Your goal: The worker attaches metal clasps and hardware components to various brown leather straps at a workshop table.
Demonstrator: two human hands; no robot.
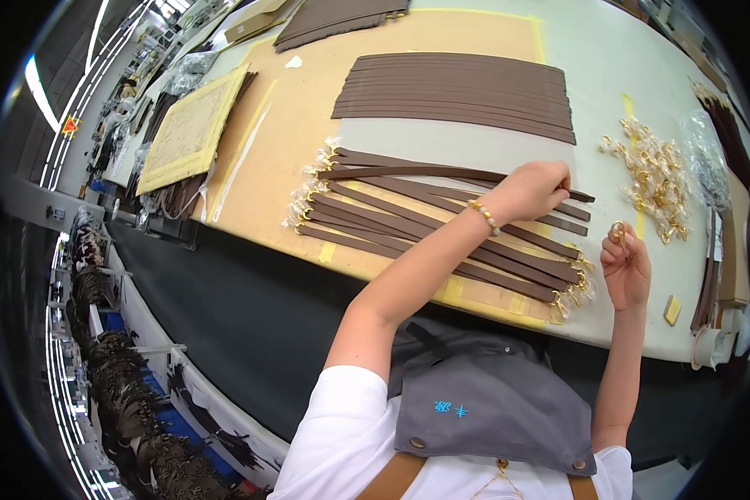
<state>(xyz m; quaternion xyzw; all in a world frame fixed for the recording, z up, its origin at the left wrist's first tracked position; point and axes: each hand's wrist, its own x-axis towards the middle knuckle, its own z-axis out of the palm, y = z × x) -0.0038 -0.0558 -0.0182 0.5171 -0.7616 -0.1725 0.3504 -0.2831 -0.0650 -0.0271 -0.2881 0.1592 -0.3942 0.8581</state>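
My left hand [527,193] is closed around a long brown strap [417,172], near its right end. That strap lies across several other brown straps [517,284], whose ends carry gold clasps in clear wrapping. My right hand [627,273] is raised over the right side of the table, its fingers pinching a small gold clasp [616,234]. To the right of that hand is a heap of gold clasps in clear wrapping [662,183]. Beyond the left hand, a neat row of flat brown straps [454,93] lies side by side.
A small yellow block [672,310] lies near the table's right front edge. Clear plastic bags [705,158] and a cardboard box [735,250] stand at the right. At the left is a yellow-edged board [193,129]. Brown sheets [333,23] lie at the far side.
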